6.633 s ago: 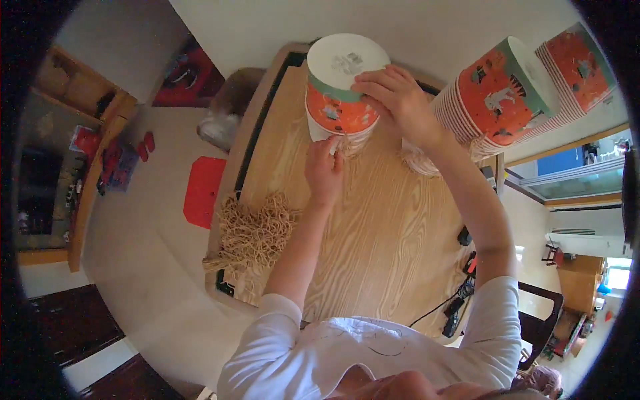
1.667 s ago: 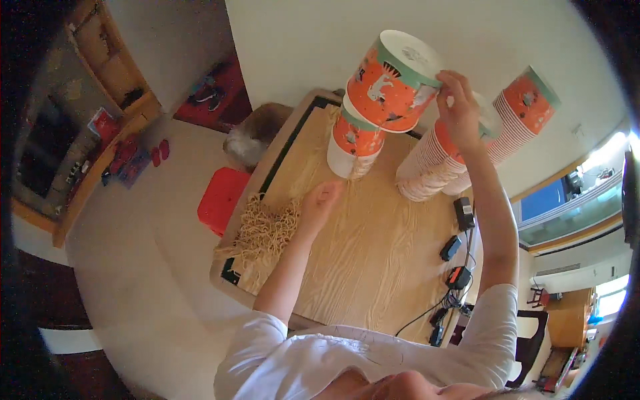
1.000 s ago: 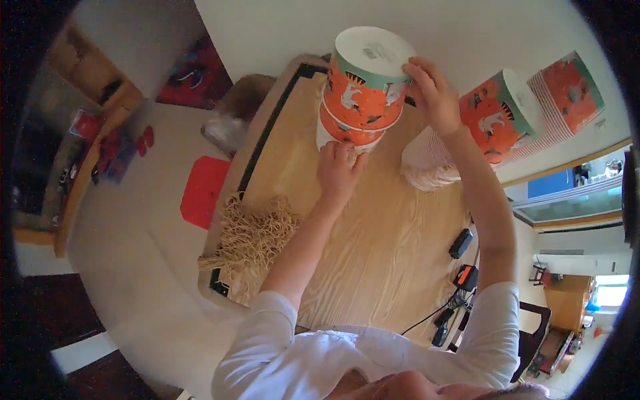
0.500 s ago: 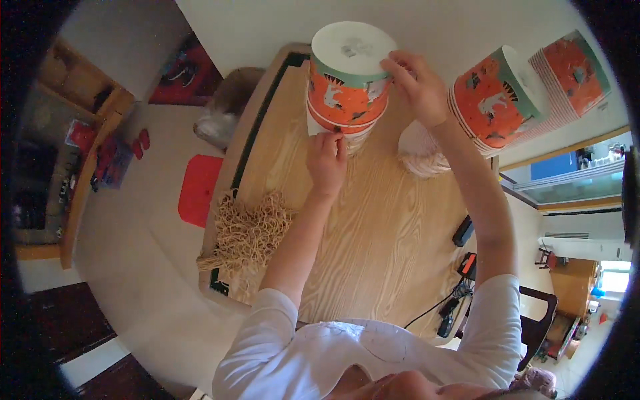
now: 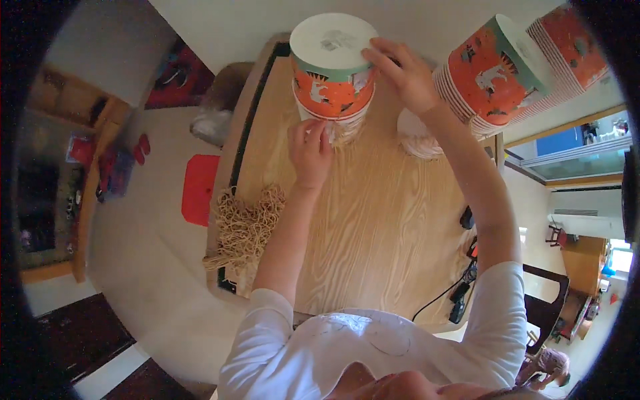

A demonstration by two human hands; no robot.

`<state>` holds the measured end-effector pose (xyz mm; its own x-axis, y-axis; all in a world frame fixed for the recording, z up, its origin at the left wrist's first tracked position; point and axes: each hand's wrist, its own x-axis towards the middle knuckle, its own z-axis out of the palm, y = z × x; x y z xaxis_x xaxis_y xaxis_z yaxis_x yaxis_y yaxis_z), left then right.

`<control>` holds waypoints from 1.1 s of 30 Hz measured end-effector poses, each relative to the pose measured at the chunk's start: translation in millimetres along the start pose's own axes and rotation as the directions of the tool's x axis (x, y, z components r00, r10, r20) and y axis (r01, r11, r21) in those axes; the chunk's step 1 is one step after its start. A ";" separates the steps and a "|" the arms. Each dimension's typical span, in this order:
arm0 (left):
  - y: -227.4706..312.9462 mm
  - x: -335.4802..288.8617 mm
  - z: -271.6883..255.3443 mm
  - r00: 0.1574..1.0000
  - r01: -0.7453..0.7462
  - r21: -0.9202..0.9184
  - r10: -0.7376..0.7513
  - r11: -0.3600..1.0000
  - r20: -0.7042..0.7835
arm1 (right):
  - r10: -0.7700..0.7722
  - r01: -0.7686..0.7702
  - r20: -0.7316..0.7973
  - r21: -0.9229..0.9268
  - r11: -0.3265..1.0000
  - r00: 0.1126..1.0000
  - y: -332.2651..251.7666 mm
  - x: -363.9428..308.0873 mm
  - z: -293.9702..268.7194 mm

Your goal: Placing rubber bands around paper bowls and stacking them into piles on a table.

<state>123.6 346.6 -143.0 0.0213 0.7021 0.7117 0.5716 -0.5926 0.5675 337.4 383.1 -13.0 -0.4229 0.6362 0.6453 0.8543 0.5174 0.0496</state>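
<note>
A wood-grained table (image 5: 380, 247) is noted as the largest item. On its far part, a stack of orange and green tubs (image 5: 333, 87) is found bottom-up, its long axis roughly upright; the closed white base faces upward and the mouths are turned down, so any contents are hidden. The stack lies straight ahead of the left hand (image 5: 311, 152) and to the left of the right hand (image 5: 409, 75). Both are close: the right is placed at the edge of the raised base, its fingers extended and slightly apart; the left is placed at the near lower rim, its fingers bent and close together. Whether anything is clamped by the left fingers cannot be told.

To the right, well apart, two further stacks are recorded: a nearer stack (image 5: 490, 77) and a farther stack (image 5: 573, 53), both also inverted. Beyond the table's left edge, clear plastic is seen in a bin (image 5: 227, 90). A heap of tan cord (image 5: 247, 227) is lodged at the near left edge. Loose tan strands (image 5: 348, 132) are seen just beneath the tubs' rim, beside the left fingertips.
</note>
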 end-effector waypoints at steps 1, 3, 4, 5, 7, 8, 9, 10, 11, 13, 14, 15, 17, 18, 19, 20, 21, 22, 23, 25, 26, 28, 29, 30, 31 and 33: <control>-0.1 -1.0 -0.8 0.999 -0.026 0.035 0.025 0.999 0.028 | 0.008 -0.008 0.002 0.008 1.000 1.000 -0.6 -0.2 -0.8; -3.6 -3.1 -2.0 0.998 -0.055 0.048 0.054 0.997 0.037 | 0.013 -0.013 0.003 0.020 1.000 1.000 -2.6 -1.4 -1.2; -5.7 -3.8 -2.4 0.996 -0.084 0.059 0.082 0.995 0.042 | 0.011 -0.011 -0.013 0.024 1.000 1.000 -3.0 -3.4 -0.3; -6.2 -2.7 -3.3 0.996 -0.084 0.061 0.081 0.995 0.045 | 0.010 -0.009 -0.027 0.027 1.000 1.000 -3.9 -4.9 -0.2; -7.1 -0.4 -4.5 0.983 -0.181 0.087 0.177 0.980 0.047 | 0.031 -0.030 -0.029 0.050 0.998 0.999 -6.7 -6.5 -0.1; -7.4 0.7 -4.8 0.983 -0.181 0.087 0.177 0.980 0.050 | 0.052 -0.050 -0.031 0.070 0.996 0.998 -8.3 -6.3 -0.7; -7.5 1.7 -5.3 0.980 -0.191 0.097 0.185 0.977 0.068 | 0.054 -0.052 -0.031 0.071 0.996 0.998 -9.1 -5.9 -1.6; -7.2 2.1 -6.1 0.978 -0.200 0.106 0.191 0.974 0.086 | 0.059 -0.058 -0.018 0.074 0.996 0.998 -9.9 -5.3 -3.0; -7.0 3.3 -6.4 0.978 -0.201 0.105 0.192 0.974 0.087 | 0.062 -0.062 -0.006 0.076 0.995 0.998 -10.1 -3.2 -5.1; -6.2 5.1 -7.2 0.974 -0.221 0.122 0.211 0.968 0.087 | 0.069 -0.068 -0.005 0.067 0.995 0.998 -11.7 1.9 -10.9; -7.7 4.6 -6.9 0.974 -0.220 0.123 0.210 0.968 0.086 | 0.073 -0.072 -0.005 0.060 0.996 0.997 -14.5 5.9 -14.5; -9.3 4.2 -6.2 0.973 -0.224 0.125 0.215 0.967 0.081 | 0.071 -0.071 -0.004 0.061 0.996 0.997 -19.2 10.0 -17.2; -11.6 3.2 -5.8 0.972 -0.229 0.124 0.221 0.966 0.076 | 0.009 -0.006 -0.042 0.078 0.997 0.999 -30.5 17.7 -19.3; -12.6 3.1 -5.7 0.971 -0.232 0.128 0.222 0.964 0.084 | 0.011 -0.008 -0.041 0.076 0.997 0.999 -33.4 18.5 -15.8; -13.5 2.6 -5.5 0.970 -0.234 0.133 0.222 0.963 0.093 | -0.029 0.029 -0.016 0.052 0.998 0.999 -36.3 17.2 -10.3; -12.0 3.2 -5.5 0.970 -0.236 0.129 0.225 0.963 0.093 | -0.068 0.067 0.011 0.025 0.997 0.998 -37.0 15.3 -6.6; -10.3 2.9 -6.2 0.974 -0.217 0.126 0.206 0.968 0.097 | -0.065 0.065 0.012 0.022 0.998 0.998 -35.5 13.7 -3.8; -8.9 3.2 -6.2 0.977 -0.199 0.125 0.187 0.972 0.101 | -0.048 0.048 -0.006 0.062 0.997 0.999 -32.9 12.6 -0.5; -9.6 1.5 -6.6 0.978 -0.196 0.125 0.184 0.972 0.102 | -0.032 0.034 -0.023 0.109 0.994 0.999 -32.7 11.4 2.8; -11.4 -2.5 -6.8 0.988 -0.134 0.073 0.128 0.988 0.085 | -0.011 0.015 -0.029 0.135 0.991 1.000 -34.8 8.8 10.5; -12.5 -6.2 -6.0 0.988 -0.135 0.073 0.129 0.988 0.083 | 0.009 -0.003 -0.040 0.156 0.988 0.999 -34.8 9.5 12.0; -11.9 -19.9 -8.3 0.996 0.079 -0.055 -0.076 0.995 0.056 | 0.006 0.000 -0.042 0.151 0.989 0.999 -33.1 9.2 10.9; -12.2 -31.2 -6.7 0.996 0.076 -0.056 -0.073 0.996 0.055 | 0.006 0.000 -0.041 0.146 0.989 0.999 -34.1 8.3 8.7; -12.7 -45.6 -4.2 0.990 0.124 -0.016 -0.122 0.992 0.071 | 0.004 0.002 -0.045 0.146 0.989 0.999 -36.5 8.3 8.0; -12.0 -60.5 -2.4 0.982 0.169 0.023 -0.171 0.985 0.085 | 0.002 0.004 -0.047 0.133 0.991 0.999 -39.0 8.2 6.8; 0.5 -91.0 -1.2 0.974 0.173 -0.009 -0.170 0.985 0.152 | 0.001 0.004 -0.052 0.105 0.995 0.999 -41.3 7.7 -3.2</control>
<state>121.0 281.9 -207.0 0.0488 0.8443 0.5336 0.5590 -0.4658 0.6860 299.9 364.8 -7.7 -0.4058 0.6062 0.6840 0.8161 0.5773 -0.0275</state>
